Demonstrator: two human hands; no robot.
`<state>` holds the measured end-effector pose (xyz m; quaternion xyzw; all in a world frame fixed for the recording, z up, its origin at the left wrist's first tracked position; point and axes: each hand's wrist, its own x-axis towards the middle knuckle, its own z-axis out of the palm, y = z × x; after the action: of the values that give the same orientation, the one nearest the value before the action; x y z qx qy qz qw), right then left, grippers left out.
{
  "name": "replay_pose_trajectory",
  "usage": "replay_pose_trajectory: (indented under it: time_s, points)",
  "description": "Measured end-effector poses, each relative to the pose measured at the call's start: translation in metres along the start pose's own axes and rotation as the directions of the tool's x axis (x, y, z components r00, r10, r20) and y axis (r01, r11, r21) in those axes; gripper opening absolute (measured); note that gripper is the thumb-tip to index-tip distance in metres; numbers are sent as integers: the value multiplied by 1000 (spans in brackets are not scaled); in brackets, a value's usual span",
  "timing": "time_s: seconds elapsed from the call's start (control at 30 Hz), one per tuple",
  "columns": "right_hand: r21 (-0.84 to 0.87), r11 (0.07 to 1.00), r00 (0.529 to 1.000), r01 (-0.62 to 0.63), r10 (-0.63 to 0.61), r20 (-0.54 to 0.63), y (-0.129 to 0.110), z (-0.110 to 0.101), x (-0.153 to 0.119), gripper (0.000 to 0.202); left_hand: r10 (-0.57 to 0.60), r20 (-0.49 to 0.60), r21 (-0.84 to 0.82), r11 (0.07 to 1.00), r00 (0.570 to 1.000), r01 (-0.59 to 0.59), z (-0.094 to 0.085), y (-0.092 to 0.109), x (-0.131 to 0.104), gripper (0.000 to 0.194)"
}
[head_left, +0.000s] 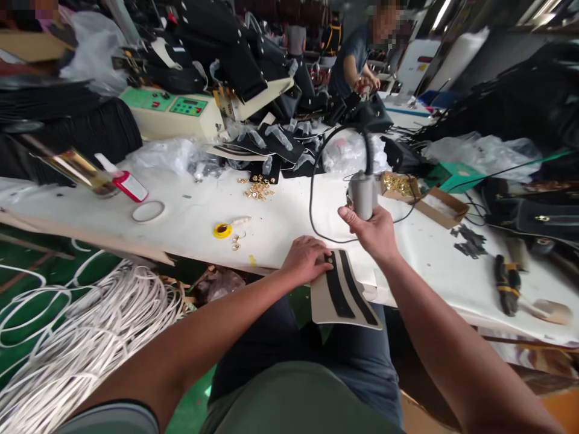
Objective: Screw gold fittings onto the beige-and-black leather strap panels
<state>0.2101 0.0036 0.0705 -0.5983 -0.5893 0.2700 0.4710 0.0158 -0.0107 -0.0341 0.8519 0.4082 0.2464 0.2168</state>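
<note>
My left hand (306,259) grips the upper left edge of a beige panel (323,307) with two black strips on it. Small round gold pieces show on the nearer strip, close to my thumb. The panel overhangs the table's front edge above my lap. Just above and right of it, my right hand (377,232) is closed around a grey cylindrical corded tool (363,194). A thick black cord (368,150) leaves the tool's top and loops to the left. The tool's lower end is hidden by my hand.
Gold metal fittings (259,188) lie loose on the white table (280,211). A yellow ring-shaped roll (222,230), a red-and-white bottle (129,181), pliers (507,284) and a small cardboard box (441,207) surround the work spot. Black pieces are piled behind; a co-worker (350,63) stands beyond.
</note>
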Motion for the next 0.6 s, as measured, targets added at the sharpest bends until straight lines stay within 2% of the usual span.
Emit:
replay_pose_trajectory:
  time_s: [0.07, 0.1, 0.13, 0.17, 0.23, 0.27, 0.37, 0.43, 0.5, 0.6]
  points:
    - [-308, 948, 995, -81, 96, 33, 17, -27, 20, 59, -27, 8, -4, 1000, 1000, 27, -1, 1, -1, 32]
    - [-417, 894, 980, -165, 196, 33, 29, -41, 28, 60, -38, 8, -8, 999, 999, 38, -2, 2, -2, 33]
    - [-469, 841, 956, -271, 294, -24, 41, -54, 33, 60, -47, 9, -14, 999, 999, 47, -2, 2, -3, 32]
    - [-491, 807, 940, -328, 328, -89, 54, -66, 36, 61, -48, 8, -16, 999, 999, 48, -3, 2, -3, 32]
    - [-528, 754, 918, -390, 362, -161, 78, -85, 31, 63, -42, -4, -15, 999, 999, 42, -2, 2, -4, 32]
    - [-550, 729, 908, -408, 387, -160, 88, -92, 25, 61, -38, -12, -14, 999, 999, 38, -2, 2, -4, 32]
    - [-627, 654, 883, -424, 452, -125, 111, -104, -2, 54, -37, -20, -20, 999, 999, 36, -2, 2, -3, 32]
    - [-708, 585, 878, -395, 466, -105, 120, -104, -19, 58, -37, -14, -28, 999, 999, 37, -2, 1, -4, 33]
    - [-797, 510, 894, -323, 441, -80, 125, -101, -31, 66, -38, -5, -38, 999, 999, 38, -1, 0, -5, 34]
    - [-884, 432, 940, -179, 339, -25, 123, -91, -42, 74, -29, 9, -52, 998, 1000, 29, -1, 0, -6, 34]
